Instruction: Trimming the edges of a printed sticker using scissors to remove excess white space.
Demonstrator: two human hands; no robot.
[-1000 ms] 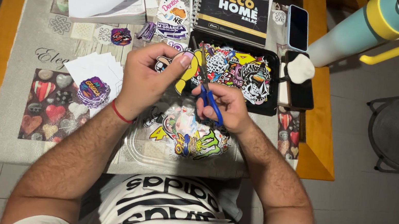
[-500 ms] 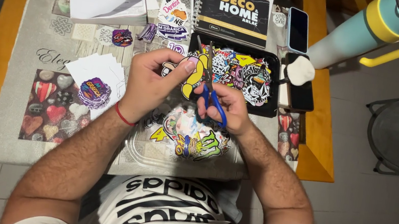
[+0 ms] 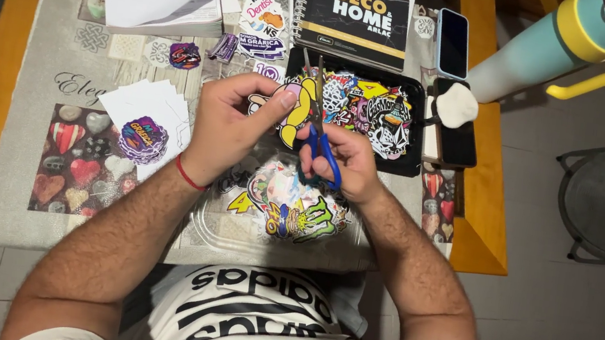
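The right hand (image 3: pixel 339 159) grips blue-handled scissors (image 3: pixel 318 129), fingers threaded through the loops, blades parted and pointing up over the black tray (image 3: pixel 409 165) of stickers. The left hand (image 3: pixel 230 124) pinches a yellow sticker (image 3: pixel 297 110) between thumb and fingers, just left of the blades and above the tray's near left corner. A clear tray of stickers (image 3: pixel 285 207) lies on the tabletop (image 3: pixel 35 109) just below the black tray, under both wrists.

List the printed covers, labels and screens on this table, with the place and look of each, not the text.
Black spiral notebook: far middle, rectangular, yellow and white print.
Dark phone screen: right of the notebook, light blue rim.
Round purple sticker: left, on white cards.
Colourful sticker: in the left hand.
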